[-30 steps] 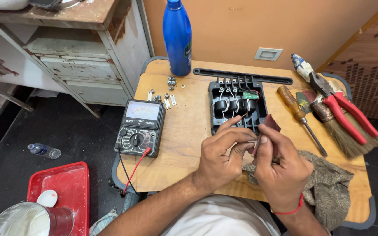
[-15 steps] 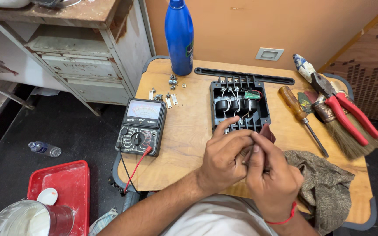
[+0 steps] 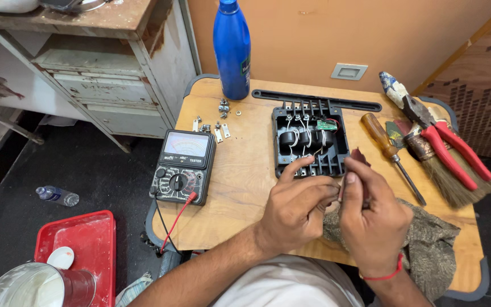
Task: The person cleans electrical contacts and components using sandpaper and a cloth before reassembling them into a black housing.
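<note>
Both hands have slid together at the worktop's (image 3: 240,170) front edge; left hand (image 3: 298,206) and right hand (image 3: 372,219) pinch something tiny, can't tell what, by the black housing (image 3: 309,142).

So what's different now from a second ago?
Little. The left hand and right hand have drawn closer together, just in front of the black housing, pinching something small I cannot make out. The meter, screwdriver, pliers and blue bottle stayed put.
</note>
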